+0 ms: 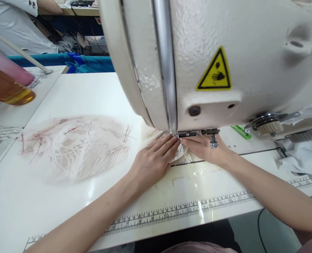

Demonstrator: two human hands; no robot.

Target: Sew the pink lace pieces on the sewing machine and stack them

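A piece of white lace fabric (181, 151) lies under the head of a white sewing machine (203, 31). My left hand (156, 153) rests on this lace with fingers stretched out flat, their tips close to the needle area. From the other side, my right hand (207, 149) reaches in, fingers extended against the lace; the machine's metal attachment (211, 135) covers part of it. The needle itself is hidden. Left of my hands, a sheer lace piece (79, 151) with red thread ends is spread on the white table (98, 91).
Printed ruler tape (187, 209) runs along the table's front edge. A pink thread cone (11, 68) and an amber one (11, 88) stand at left. A green clip-like item (241, 131) and white cloth (306, 161) lie at right. Another person's white garment (16, 28) shows behind.
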